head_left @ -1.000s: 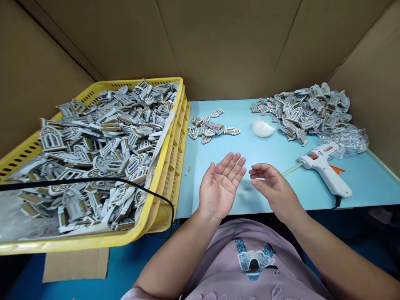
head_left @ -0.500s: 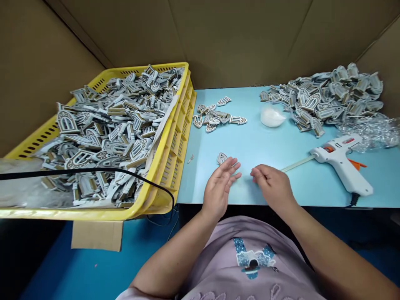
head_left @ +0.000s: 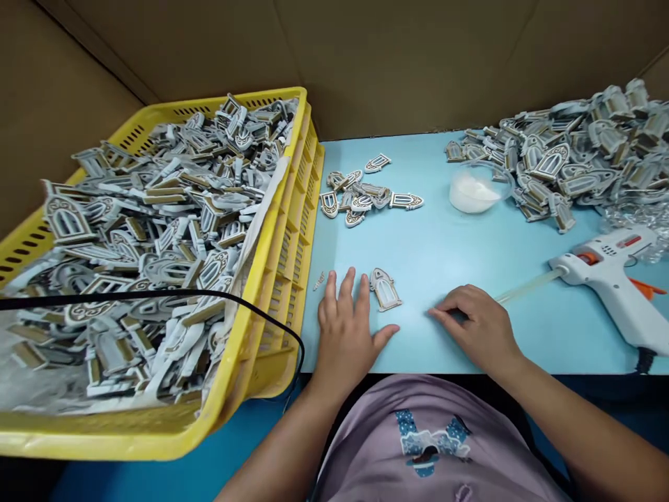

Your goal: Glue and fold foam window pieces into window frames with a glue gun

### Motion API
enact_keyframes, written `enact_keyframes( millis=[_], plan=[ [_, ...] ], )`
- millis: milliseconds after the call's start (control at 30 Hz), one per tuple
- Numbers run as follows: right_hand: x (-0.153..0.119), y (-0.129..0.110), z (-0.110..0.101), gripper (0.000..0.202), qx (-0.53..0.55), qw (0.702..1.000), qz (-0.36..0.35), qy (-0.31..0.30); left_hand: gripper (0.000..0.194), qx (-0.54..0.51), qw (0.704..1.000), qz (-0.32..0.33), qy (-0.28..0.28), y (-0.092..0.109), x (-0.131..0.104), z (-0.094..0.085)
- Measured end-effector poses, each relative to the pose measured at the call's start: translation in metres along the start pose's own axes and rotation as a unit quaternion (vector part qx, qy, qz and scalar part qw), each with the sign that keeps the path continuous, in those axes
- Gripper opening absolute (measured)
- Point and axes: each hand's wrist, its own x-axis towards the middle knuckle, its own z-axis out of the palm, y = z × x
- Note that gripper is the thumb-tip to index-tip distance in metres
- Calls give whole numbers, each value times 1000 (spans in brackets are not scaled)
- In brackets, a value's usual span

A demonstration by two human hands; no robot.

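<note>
Head: left hand beside arched piece, near table edge.

Brown cardboard walls enclose the light-blue tabletop at far and left; blue floor shows near left.

Glossy, translucent plastic bowl (smooth, by its sheen).

A brown cardboard wall is standing behind the light-blue tabletop. At the left, a yellow crate is showing slotted sides, and a pale liner is running along its inner right side. A black cable is crossing the crate's view and bending downward. Crumpled clear plastic is lying at the far right, and blue flooring is showing below.
</note>
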Motion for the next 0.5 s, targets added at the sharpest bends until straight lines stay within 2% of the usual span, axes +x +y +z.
enact_keyframes(
  millis=[100, 300, 400, 500],
  plan=[
    [-1, 1, -2, 24, 9, 1000, -4, -13, 88, 21, 999, -2, -29, 3, 0, 0],
    [-2, -1, -4, 31, 68, 997, 16, -34, 86, 39, 998, -4, -45, 5, 0, -2],
    [-1, -2, -7, 39, 123, 991, 52, -29, 88, 43, 998, -6, -39, 5, -1, 0],
    [-1, 2, -13, 42, 201, 972, 119, -1, 88, 33, 999, -1, -24, 1, -2, 3]
  ],
)
